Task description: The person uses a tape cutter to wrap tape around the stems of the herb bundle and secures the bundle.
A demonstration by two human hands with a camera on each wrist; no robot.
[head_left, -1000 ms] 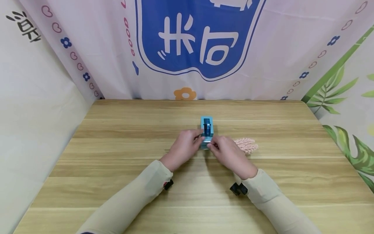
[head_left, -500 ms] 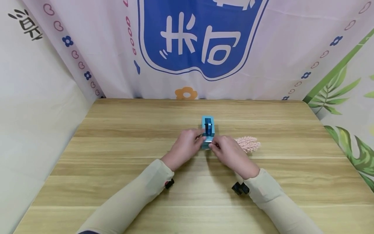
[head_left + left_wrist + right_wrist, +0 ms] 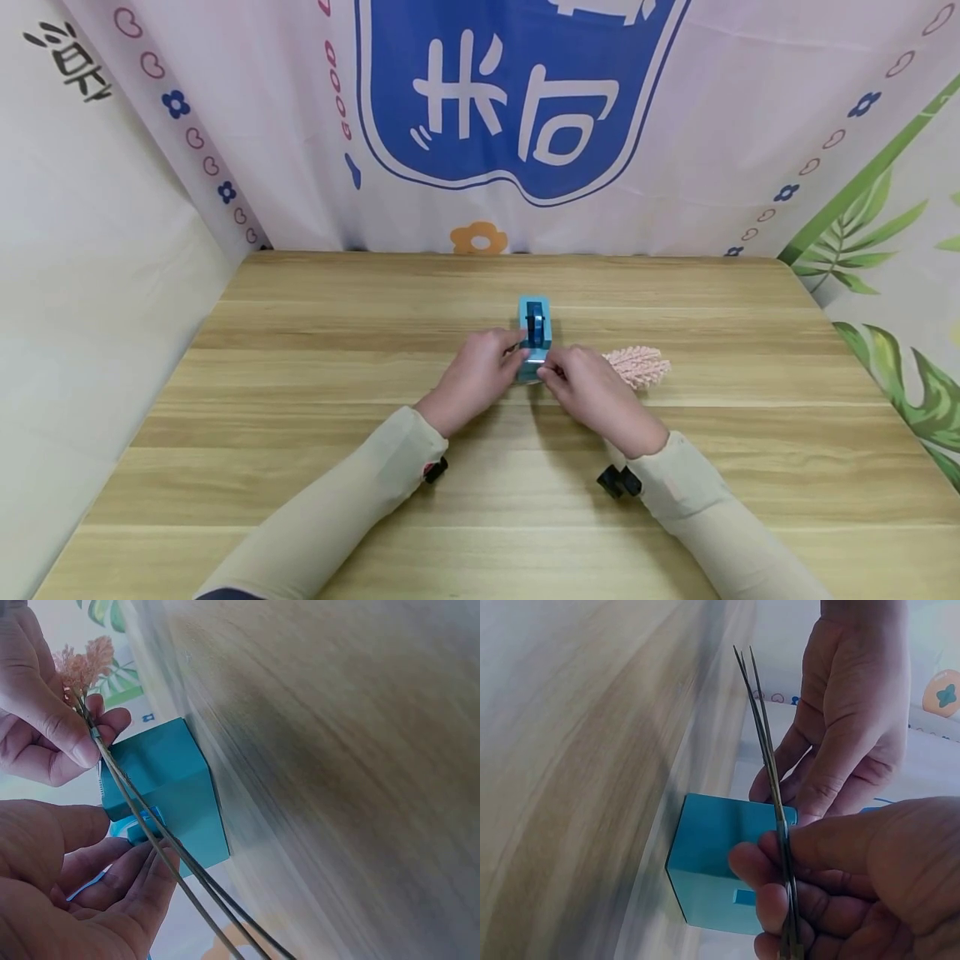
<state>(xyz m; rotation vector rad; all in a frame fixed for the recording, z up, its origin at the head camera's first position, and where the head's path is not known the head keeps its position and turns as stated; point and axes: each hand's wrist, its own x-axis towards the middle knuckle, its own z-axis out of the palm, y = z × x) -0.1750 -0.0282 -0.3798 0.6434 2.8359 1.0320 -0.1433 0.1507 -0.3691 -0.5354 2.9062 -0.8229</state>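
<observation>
A light blue tape dispenser (image 3: 533,356) with a dark blue roll stands on the wooden table. My left hand (image 3: 476,371) grips its near end from the left, thumb on one side and fingers on the other. On the right, my right hand (image 3: 597,393) pinches a few thin brown stems (image 3: 772,769) between thumb and fingers, close beside the dispenser. Fluffy pink flower heads (image 3: 637,367) stick out beyond that hand. In the left wrist view, the stems (image 3: 107,752) run across in front of the blue dispenser body (image 3: 196,801) and spread at their lower ends.
The wooden table (image 3: 337,308) spreads out around both hands. A printed curtain (image 3: 285,150) hangs along its far edge. White cloth (image 3: 97,275) borders the left side, and leaf-patterned cloth (image 3: 892,275) the right.
The stem tips that poked out left of my left hand are now hidden behind it. The flower heads have shifted slightly away from me; both hands keep their place at the dispenser.
</observation>
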